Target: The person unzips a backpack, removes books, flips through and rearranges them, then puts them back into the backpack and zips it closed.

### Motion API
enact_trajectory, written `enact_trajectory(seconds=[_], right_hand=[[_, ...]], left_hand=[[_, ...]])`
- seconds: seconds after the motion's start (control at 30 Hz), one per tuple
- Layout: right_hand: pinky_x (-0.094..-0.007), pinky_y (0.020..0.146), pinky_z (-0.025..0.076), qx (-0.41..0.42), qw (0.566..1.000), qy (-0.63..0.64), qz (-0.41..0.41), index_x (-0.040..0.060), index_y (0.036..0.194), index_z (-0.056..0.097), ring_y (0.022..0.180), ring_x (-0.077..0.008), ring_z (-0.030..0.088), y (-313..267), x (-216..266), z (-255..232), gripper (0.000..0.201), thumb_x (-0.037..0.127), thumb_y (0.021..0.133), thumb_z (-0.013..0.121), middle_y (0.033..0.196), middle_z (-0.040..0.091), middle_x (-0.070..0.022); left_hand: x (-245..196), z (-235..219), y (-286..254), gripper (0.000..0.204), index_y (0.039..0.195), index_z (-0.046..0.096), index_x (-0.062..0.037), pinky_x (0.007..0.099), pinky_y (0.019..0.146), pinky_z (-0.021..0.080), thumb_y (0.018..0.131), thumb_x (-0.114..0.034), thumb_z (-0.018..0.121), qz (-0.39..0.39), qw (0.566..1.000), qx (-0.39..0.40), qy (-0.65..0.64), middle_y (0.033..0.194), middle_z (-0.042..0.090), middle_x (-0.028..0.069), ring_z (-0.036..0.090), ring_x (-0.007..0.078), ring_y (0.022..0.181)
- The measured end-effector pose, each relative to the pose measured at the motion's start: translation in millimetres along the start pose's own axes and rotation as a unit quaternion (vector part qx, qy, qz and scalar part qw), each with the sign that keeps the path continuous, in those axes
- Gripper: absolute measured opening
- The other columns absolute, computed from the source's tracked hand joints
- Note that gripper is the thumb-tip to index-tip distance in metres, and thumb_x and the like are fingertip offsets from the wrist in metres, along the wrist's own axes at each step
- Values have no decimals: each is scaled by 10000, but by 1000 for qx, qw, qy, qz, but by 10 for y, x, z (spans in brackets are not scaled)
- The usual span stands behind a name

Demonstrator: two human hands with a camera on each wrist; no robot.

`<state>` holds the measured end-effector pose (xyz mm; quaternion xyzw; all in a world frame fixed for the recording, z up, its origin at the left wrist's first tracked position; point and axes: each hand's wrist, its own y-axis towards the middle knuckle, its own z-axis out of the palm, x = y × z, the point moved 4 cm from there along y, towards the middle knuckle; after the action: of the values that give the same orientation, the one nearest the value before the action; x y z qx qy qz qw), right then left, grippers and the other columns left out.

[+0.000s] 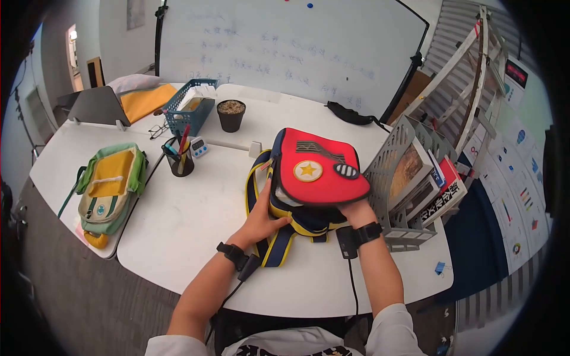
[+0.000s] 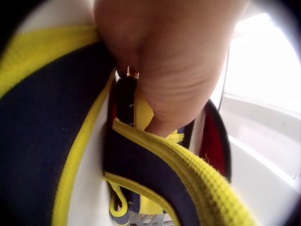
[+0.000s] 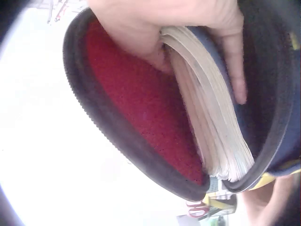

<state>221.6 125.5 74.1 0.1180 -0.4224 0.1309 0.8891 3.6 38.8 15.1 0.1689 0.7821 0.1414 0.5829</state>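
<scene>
A backpack (image 1: 323,160) with a red front flap, navy sides and yellow-edged straps lies on the white table. My left hand (image 1: 261,222) grips its near left side, thumb toward the front; in the left wrist view that hand (image 2: 174,61) is beside a navy strap (image 2: 141,160), its fingertips hidden. My right hand (image 1: 358,213) reaches under the flap at the near right. Inside the unzipped opening, the right wrist view shows my right hand (image 3: 188,19) holding a thick book (image 3: 211,108) between thumb and fingers, against the red lining (image 3: 136,103).
A grey file rack (image 1: 404,172) with books stands right of the backpack. Toward the left are a green backpack (image 1: 113,190), a pen cup (image 1: 180,160), a small timer (image 1: 199,147), a blue basket (image 1: 189,115) and a pot (image 1: 230,118). A whiteboard (image 1: 285,47) stands behind.
</scene>
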Motion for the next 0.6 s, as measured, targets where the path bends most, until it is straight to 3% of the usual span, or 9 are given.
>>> enact_trajectory(seconds=[0.03,0.1,0.13,0.23,0.27,0.4,0.47,0.53,0.6], right_hand=[[-411,1041,444,-1,1000,0,1,60,1338,455,1223,-259,525,-23,109,125,416,303,1000,438,1357,513,-141],[-415,1029,457,-149,984,16,95,62,1251,526,1163,-268,568,-128,251,235,398,340,967,503,1268,571,-161],[-422,975,492,-138,987,32,78,53,1163,577,1068,-279,619,-173,303,237,351,319,936,543,1166,622,-169],[-421,909,518,-111,990,48,78,39,1124,600,1006,-275,642,-354,369,211,306,260,920,549,1106,651,-154],[-415,870,523,-169,983,12,71,30,1077,620,969,-263,651,-569,405,288,272,223,891,572,1059,670,-131],[-414,853,532,-212,969,-4,125,34,1048,628,925,-249,663,-1449,317,293,277,239,861,615,1035,681,-107],[-423,863,534,-203,970,-39,124,6,1075,621,939,-273,666,-1893,275,349,310,220,850,614,1046,680,-130],[-438,893,528,-145,983,-6,114,-71,1248,502,985,-322,660,-2250,139,111,522,178,805,620,1137,648,-192],[-434,906,520,-139,984,-28,103,-72,1287,461,1005,-315,652,-2547,73,67,570,174,797,619,1168,631,-191]], left_hand=[[-5,-7,-8,1096,1490,30,48,356,1172,198,742,-164,802,-23,1000,-3,-4,1529,211,247,210,328,1437],[17,28,-64,1098,1487,24,55,355,1168,210,744,-166,801,-53,999,0,-12,1523,221,255,226,334,1432],[26,31,-54,1104,1495,-7,27,361,1169,206,755,-150,794,-58,998,-4,11,1528,210,256,222,325,1435],[126,31,-53,1113,1496,-60,8,369,1163,220,779,-143,778,-64,997,-9,32,1535,188,268,217,331,1437],[140,20,-54,1088,1488,-27,38,366,1162,229,778,-158,775,-59,997,-13,37,1523,211,276,234,340,1429],[334,52,-18,999,1473,77,80,367,1157,241,785,-164,759,-13,999,-25,34,1498,261,279,264,351,1413],[365,55,-15,947,1471,151,58,366,1155,244,781,-157,762,26,999,-21,21,1485,298,257,288,351,1399],[221,21,-54,945,1475,156,42,366,1152,251,779,-153,764,31,999,-18,21,1483,307,248,296,347,1396],[181,15,-23,924,1481,177,10,373,1140,273,782,-143,763,36,999,-27,10,1472,332,227,315,335,1385]])
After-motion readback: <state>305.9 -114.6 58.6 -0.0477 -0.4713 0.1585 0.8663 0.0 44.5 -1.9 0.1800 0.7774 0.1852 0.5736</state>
